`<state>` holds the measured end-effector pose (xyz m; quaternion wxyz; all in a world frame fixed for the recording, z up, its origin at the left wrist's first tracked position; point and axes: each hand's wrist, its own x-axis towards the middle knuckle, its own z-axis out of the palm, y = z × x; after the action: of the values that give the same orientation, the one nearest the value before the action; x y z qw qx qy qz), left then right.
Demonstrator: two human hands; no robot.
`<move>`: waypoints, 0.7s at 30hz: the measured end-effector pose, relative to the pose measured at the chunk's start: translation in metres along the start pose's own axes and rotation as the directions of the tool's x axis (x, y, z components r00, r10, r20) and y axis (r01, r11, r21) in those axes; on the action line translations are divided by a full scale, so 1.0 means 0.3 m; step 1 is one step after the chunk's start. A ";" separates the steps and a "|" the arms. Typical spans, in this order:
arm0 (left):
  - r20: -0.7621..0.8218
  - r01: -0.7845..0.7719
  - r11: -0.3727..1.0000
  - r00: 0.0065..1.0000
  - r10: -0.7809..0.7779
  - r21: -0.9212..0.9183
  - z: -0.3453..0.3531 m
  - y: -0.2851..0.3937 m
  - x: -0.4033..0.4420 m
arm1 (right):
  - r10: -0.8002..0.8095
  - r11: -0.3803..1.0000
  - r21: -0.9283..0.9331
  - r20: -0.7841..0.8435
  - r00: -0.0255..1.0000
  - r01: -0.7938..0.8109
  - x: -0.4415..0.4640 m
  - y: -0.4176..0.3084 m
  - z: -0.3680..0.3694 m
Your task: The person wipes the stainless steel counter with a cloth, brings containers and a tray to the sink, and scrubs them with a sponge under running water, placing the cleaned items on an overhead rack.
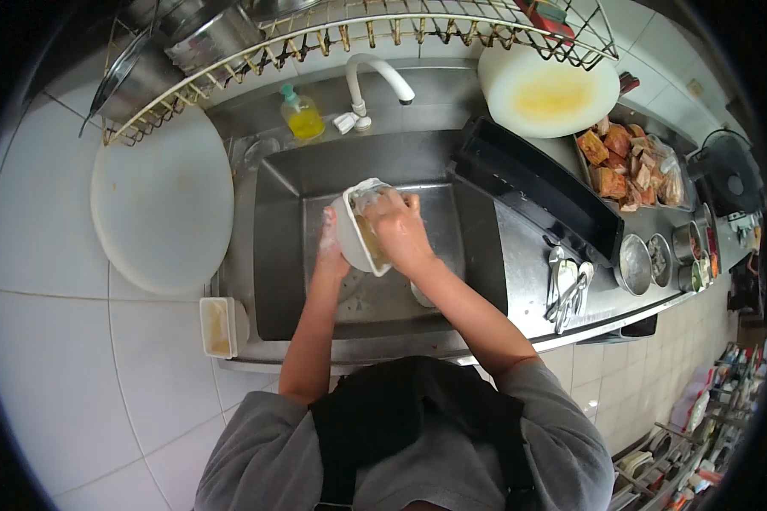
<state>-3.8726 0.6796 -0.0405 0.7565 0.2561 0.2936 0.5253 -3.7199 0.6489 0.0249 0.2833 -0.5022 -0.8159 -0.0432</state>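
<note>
Over the sink (281, 281), my left hand (332, 249) grips a white rectangular plastic container (346, 228) from its outer left side. The container is tilted with its mouth toward the right, and whitish suds cling to its rim and to my left fingers. My right hand (399, 228) reaches into the mouth with its fingers curled. What those fingers hold is hidden by the hand and suds. A metal item partly shows below my right wrist, too covered to identify.
A black rectangular tray (537, 192) leans across the sink's right edge. Spoons (568, 289), metal bowls (633, 264) and a tray of meat chunks (609, 183) stand right. Behind are the faucet (358, 94) and soap bottle (302, 115); another white container (222, 328) sits at left.
</note>
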 end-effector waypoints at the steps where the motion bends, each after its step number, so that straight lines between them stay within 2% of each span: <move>1: -0.042 0.000 1.000 0.999 0.001 0.019 0.033 -0.006 -0.004 | -0.014 1.000 -0.013 -0.101 0.995 0.013 0.018 0.005 0.010; 2: -0.087 0.001 0.999 0.996 0.002 0.037 0.056 -0.007 -0.015 | -0.002 1.000 -0.017 -0.031 1.000 0.002 0.017 -0.006 0.016; 3: 0.001 -0.012 0.999 1.000 0.012 0.046 0.038 -0.006 -0.005 | 0.005 1.000 -0.026 0.035 0.999 -0.004 0.024 -0.017 0.013; 7: 0.041 -0.063 0.998 0.997 0.063 0.012 0.012 -0.020 -0.006 | 0.055 0.992 0.084 0.389 0.920 -0.095 -0.006 -0.032 0.022; 10: 0.030 -0.102 0.991 0.994 0.105 -0.087 0.012 0.019 0.008 | 0.037 0.921 0.326 0.473 0.880 -0.214 -0.052 0.016 0.036; 11: 0.019 -0.115 0.986 0.993 0.118 -0.123 0.005 0.022 0.005 | 0.051 0.826 0.486 0.443 0.895 -0.287 -0.064 0.026 0.045; 13: -0.036 -0.151 0.974 0.988 0.147 -0.170 -0.010 0.012 0.023 | 0.104 0.541 0.749 0.391 0.914 -0.382 -0.065 0.029 0.020; 16: -0.151 0.001 0.991 0.988 -0.021 -0.131 0.044 0.016 0.017 | 0.091 0.679 0.617 0.468 0.879 -0.399 -0.063 0.015 -0.048; 17: -0.176 0.053 0.986 0.981 -0.081 -0.159 0.091 0.028 -0.016 | 0.093 0.563 0.715 0.443 0.892 -0.413 -0.077 0.039 -0.027; 19: -0.075 0.055 0.984 0.995 -0.068 -0.167 0.063 0.017 0.002 | 0.109 0.301 0.862 0.392 0.913 -0.407 -0.080 0.114 -0.017; 20: -0.031 0.063 0.983 0.997 -0.069 -0.173 0.042 0.000 -0.004 | 0.125 0.236 0.777 0.572 0.811 -0.584 -0.065 0.151 -0.054; 21: -0.029 0.059 0.993 0.998 -0.063 -0.104 0.067 0.011 -0.009 | 0.170 0.173 0.822 0.517 0.839 -0.542 -0.068 0.176 -0.047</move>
<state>-3.8613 0.6766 -0.0238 0.7795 0.1988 0.2860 0.5206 -3.6625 0.6538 0.0151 0.3958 -0.4078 -0.5625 0.6006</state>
